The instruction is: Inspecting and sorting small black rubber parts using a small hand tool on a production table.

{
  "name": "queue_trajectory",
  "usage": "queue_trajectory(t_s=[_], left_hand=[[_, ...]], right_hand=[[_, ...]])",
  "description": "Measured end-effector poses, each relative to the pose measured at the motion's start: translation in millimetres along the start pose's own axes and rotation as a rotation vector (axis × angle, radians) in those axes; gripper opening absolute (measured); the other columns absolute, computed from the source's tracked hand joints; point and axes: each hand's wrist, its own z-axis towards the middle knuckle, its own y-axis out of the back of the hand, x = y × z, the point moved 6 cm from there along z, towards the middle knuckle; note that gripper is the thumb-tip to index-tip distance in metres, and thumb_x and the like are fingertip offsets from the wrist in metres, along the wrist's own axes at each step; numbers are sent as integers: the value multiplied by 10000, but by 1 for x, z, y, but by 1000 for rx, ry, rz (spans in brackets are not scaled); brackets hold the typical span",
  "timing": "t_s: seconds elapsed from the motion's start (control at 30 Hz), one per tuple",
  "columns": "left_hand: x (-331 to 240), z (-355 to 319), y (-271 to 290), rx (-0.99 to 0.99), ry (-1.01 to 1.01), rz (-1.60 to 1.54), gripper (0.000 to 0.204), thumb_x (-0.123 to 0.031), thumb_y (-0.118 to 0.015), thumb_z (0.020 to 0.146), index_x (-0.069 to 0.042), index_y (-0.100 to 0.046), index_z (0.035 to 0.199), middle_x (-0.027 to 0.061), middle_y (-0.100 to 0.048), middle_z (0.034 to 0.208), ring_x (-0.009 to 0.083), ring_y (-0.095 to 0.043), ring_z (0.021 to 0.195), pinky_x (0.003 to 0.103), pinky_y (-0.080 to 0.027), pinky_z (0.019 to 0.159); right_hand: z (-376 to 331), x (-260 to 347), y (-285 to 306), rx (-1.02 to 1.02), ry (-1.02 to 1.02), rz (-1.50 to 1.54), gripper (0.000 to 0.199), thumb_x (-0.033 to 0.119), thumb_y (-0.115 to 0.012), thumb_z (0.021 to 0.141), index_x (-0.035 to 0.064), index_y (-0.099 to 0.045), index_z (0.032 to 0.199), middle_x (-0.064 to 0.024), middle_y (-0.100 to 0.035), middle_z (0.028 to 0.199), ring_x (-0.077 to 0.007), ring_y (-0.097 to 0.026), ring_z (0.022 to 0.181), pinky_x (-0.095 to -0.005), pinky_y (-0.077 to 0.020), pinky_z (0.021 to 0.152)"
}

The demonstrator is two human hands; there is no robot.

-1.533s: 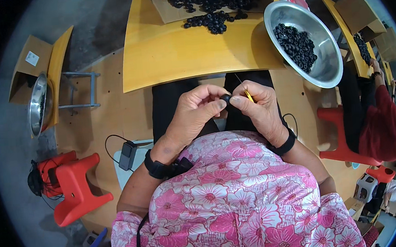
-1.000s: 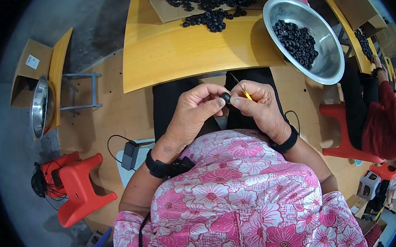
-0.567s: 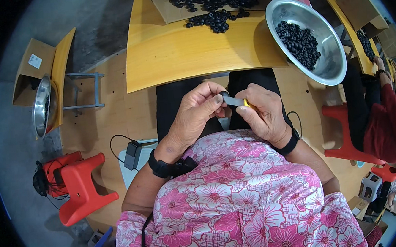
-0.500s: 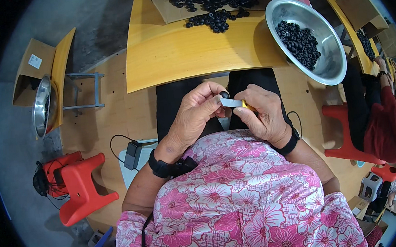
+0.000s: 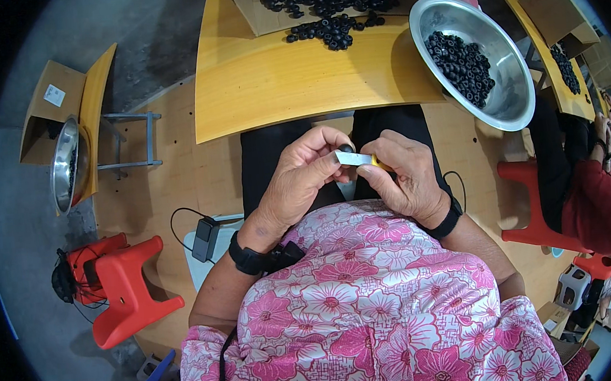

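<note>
From my remote seat, the main surface is a yellow wooden table (image 5: 297,78) at twelve o'clock. On its far edge lies a flat cardboard tray (image 5: 265,20) heaped with small black rings, and a loose pile of black rings (image 5: 330,31) sits on the bare wood just in front of it. At one o'clock a shiny metal bowl (image 5: 504,99), part-filled with the same rings, rests on the table's right corner. A second yellow table (image 5: 97,99) stands at ten o'clock, carrying a cardboard box (image 5: 42,117) and another metal bowl (image 5: 63,168). On the plywood floor (image 5: 156,180), red plastic stools (image 5: 124,288) stand at eight o'clock.
</note>
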Motion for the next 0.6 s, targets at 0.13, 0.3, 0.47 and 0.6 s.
queue_trajectory(t_s=[0.13,0.3,0.47,0.6], left_hand=[[-1,1,0,6,-6,24,180,-164,-557,979,-18,-557,1084,37,-588,962,87,-582,842,230,-493,764],[8,0,0,46,30,-131,162,-151,-546,980,-32,-551,1091,32,-571,924,95,-567,808,239,-486,769],[6,-2,5,78,91,-327,200,-165,-518,982,-47,-515,1144,54,-565,969,95,-533,809,249,-452,710],[-11,-5,-1,83,146,-334,299,-266,-565,970,-29,-491,1135,51,-479,981,93,-443,769,185,-366,600]], right_hand=[[-1,-1,-1,4,7,0,154,181,-694,824,35,-652,848,-115,-571,694,-259,-578,588,-335,-447,525],[-1,-11,1,-56,-75,-50,150,175,-687,829,35,-635,810,-116,-552,677,-290,-566,586,-352,-431,521],[6,-20,3,-106,-207,-297,208,235,-662,839,32,-644,801,-136,-580,701,-337,-598,636,-425,-456,556],[18,-31,-5,99,-249,-516,301,306,-603,857,17,-668,804,-175,-647,779,-352,-649,705,-434,-512,615]])
